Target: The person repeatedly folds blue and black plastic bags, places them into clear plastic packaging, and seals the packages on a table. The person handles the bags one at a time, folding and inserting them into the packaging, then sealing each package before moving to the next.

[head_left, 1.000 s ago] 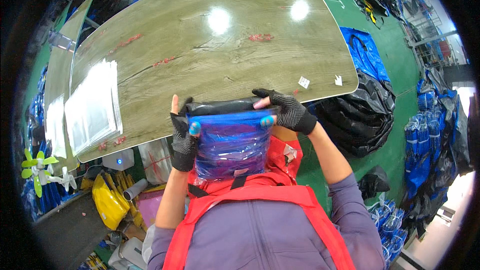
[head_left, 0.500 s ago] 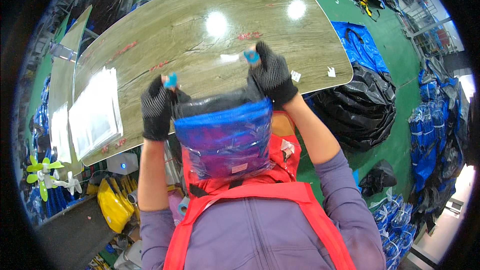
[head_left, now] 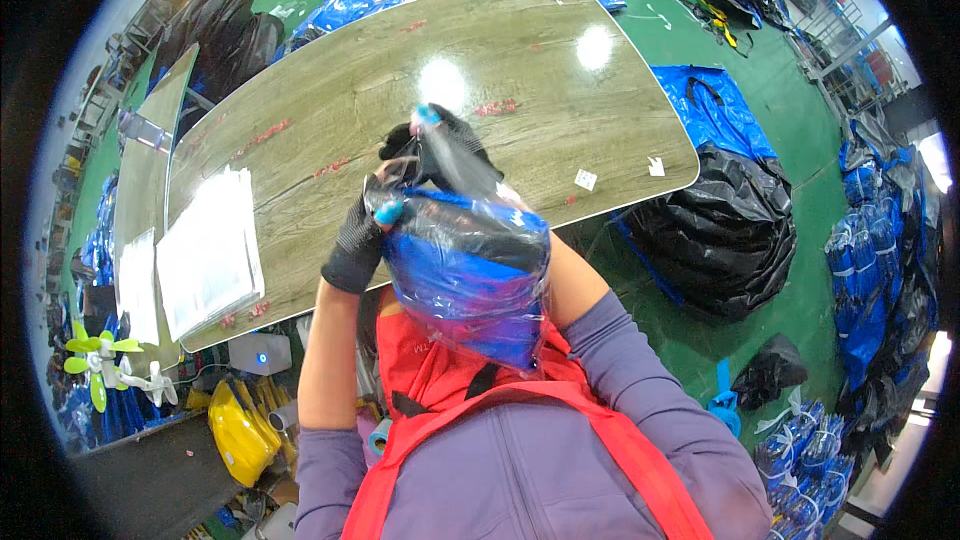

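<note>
A clear plastic bag (head_left: 468, 290) with folded blue and black material inside hangs tilted in front of my red apron (head_left: 400, 365). In a black glove with a blue-covered fingertip, my left hand (head_left: 362, 245) pinches the bag's upper left corner. My right hand (head_left: 450, 145), gloved likewise and partly smeared by motion, is closed on the bag's gathered top edge, just above and right of the left. Some right-hand fingers are hidden behind the plastic.
The wood-patterned table (head_left: 330, 130) spreads beyond my hands. Clear plastic sheets (head_left: 210, 250) lie at its left, small white labels (head_left: 585, 179) at its right. A big black sack (head_left: 710, 230) stands on the green floor at right. A green-bladed fan (head_left: 100, 355) is at left.
My hands have come together: the right moved left and the left moved slightly right and down. The bag, held level before, now tilts, its top edge bunched between them.
</note>
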{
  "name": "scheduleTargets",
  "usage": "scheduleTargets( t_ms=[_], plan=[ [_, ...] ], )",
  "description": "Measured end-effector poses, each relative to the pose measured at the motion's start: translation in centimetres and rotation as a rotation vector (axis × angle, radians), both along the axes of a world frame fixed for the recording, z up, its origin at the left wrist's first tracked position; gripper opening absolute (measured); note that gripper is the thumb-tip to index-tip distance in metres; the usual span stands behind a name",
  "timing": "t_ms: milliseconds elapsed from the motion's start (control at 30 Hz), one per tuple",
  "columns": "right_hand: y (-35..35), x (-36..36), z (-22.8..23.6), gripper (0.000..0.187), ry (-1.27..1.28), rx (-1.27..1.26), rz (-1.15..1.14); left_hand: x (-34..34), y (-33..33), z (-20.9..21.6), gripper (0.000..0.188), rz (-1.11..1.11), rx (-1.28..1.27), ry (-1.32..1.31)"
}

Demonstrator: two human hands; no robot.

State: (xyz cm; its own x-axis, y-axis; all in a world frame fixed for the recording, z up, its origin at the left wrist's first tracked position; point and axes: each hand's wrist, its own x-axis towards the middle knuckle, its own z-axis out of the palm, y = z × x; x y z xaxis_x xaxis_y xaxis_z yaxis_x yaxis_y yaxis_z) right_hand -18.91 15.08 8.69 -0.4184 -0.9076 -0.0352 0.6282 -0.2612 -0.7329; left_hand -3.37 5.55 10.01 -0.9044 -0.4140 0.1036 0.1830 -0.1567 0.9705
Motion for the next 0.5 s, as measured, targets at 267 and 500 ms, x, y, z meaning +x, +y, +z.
scheduleTargets(
  t_ms=[267,500],
  plan=[
    [12.0,1.8,-3.9,0.064,0.3,0.001,-0.048,6.8,0.2,-6.2,0.032,0.287,0.008,-0.57],
    [11.5,2.7,1.1,0.031,0.54,0.444,-0.389,5.5,1.7,0.4,0.036,0.21,0.06,-0.37]
  ],
)
